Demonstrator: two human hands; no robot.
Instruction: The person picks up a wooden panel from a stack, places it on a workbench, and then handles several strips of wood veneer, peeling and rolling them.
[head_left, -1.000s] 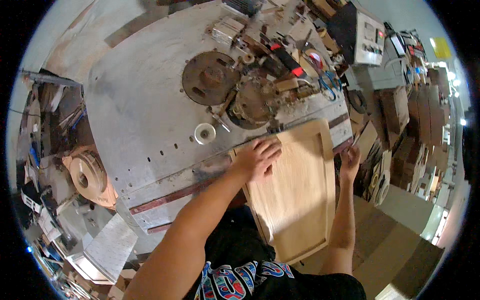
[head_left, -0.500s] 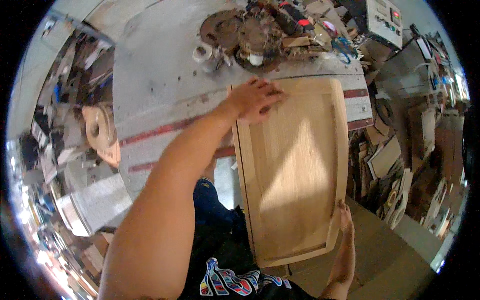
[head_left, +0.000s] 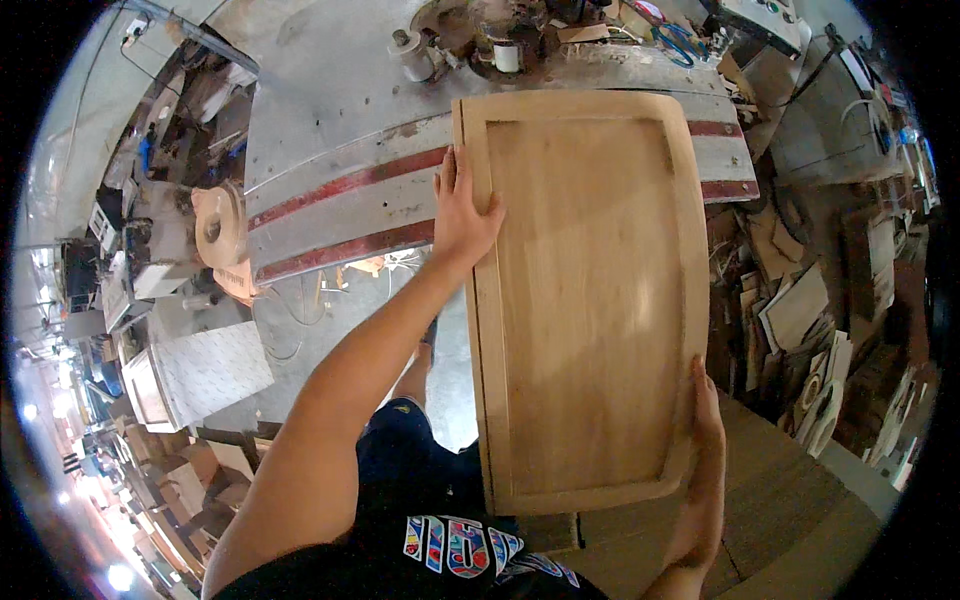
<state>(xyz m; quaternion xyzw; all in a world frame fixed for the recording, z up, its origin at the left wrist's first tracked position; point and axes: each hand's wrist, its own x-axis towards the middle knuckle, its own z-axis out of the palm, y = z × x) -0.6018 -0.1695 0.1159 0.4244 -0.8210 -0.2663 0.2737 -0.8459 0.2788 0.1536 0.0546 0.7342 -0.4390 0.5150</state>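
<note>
I'd judge the wooden panel, just right of the frame's centre, stiff and fairly heavy, best held by the long edges its left hand and right hand holders grip.

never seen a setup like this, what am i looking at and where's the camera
There's no robot here: these are a person's bare hands. The wide, curved view comes from a camera worn on the head, looking down. The left hand has its grip on the left edge of a framed wooden panel; the right hand holds the right edge. Beyond is a grey table with dark red strips. Blue-handled scissors and a whitish cylinder are on it.
</note>
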